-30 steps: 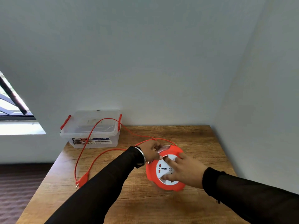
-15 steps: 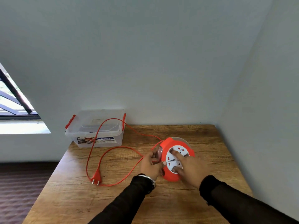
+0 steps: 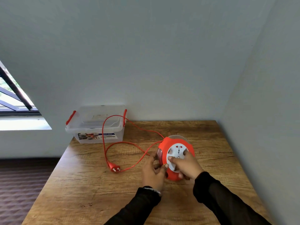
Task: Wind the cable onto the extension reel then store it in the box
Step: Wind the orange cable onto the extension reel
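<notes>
An orange extension reel (image 3: 176,143) with a white socket face stands on edge on the wooden table (image 3: 90,189). My right hand (image 3: 186,164) grips its front, fingers on the white face. My left hand (image 3: 153,171) holds the reel's left rim, where wound cable shows. The loose orange cable (image 3: 129,143) runs from the reel in loops across the table and over the clear plastic box (image 3: 95,125). Its plug (image 3: 114,167) lies on the table left of my left hand. The box has its lid on and orange clips.
The box stands at the table's back left corner against the wall. Grey walls close the table at the back and right. A window (image 3: 13,101) is at the far left, and dark floor lies beyond the table's left edge.
The reel went from lying flat to standing on edge. My left hand came from behind the reel to its left rim. The plug slid right, closer to the reel.
</notes>
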`<state>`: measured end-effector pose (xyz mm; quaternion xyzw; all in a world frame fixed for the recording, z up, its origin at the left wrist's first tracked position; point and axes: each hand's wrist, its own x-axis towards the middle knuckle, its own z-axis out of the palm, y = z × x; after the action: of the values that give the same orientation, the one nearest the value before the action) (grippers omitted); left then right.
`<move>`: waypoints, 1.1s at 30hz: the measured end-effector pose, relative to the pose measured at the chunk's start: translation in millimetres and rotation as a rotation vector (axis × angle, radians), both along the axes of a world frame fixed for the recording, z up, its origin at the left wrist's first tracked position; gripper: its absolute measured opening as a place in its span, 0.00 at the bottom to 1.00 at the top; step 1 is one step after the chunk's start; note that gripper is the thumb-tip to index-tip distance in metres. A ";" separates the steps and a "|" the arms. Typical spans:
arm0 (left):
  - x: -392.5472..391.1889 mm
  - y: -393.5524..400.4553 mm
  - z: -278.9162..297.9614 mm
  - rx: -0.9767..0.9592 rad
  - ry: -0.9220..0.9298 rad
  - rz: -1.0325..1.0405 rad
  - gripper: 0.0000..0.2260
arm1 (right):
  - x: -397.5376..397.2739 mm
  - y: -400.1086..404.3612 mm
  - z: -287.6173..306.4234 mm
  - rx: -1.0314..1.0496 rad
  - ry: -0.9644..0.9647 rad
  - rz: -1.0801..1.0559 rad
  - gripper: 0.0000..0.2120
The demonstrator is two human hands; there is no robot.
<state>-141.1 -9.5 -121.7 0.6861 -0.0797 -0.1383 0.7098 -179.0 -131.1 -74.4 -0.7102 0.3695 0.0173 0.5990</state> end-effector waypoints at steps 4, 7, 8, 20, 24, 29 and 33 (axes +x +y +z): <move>-8.5 2.4 -5.2 0.005 -0.024 0.024 0.24 | -1.7 -1.2 5.6 0.406 0.042 -0.098 0.13; -9.6 3.0 -7.6 0.008 -0.028 0.032 0.24 | -3.4 -4.1 6.7 0.717 0.001 -0.211 0.08; -9.3 2.6 -8.7 0.013 -0.032 0.034 0.25 | -4.4 -6.1 5.7 0.760 -0.019 -0.238 0.07; 50.9 1.4 34.6 0.292 0.025 -0.429 0.23 | -34.5 -34.4 11.8 -1.420 -0.172 0.833 0.24; 75.9 -16.5 65.4 0.617 -0.198 -0.696 0.24 | -34.7 -36.3 26.1 -1.706 -0.060 1.213 0.32; 83.0 -38.4 81.4 0.815 -0.397 -0.842 0.22 | -21.4 -44.2 32.0 -1.642 -0.070 1.515 0.32; 84.7 -49.7 82.4 0.900 -0.449 -0.894 0.23 | -11.1 -50.8 38.7 -1.606 -0.047 1.627 0.27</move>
<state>-56.4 -59.2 -39.3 0.8283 -0.4363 -0.2925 0.1951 -190.2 -181.9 -35.7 -0.9169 -0.3066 0.1456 -0.2098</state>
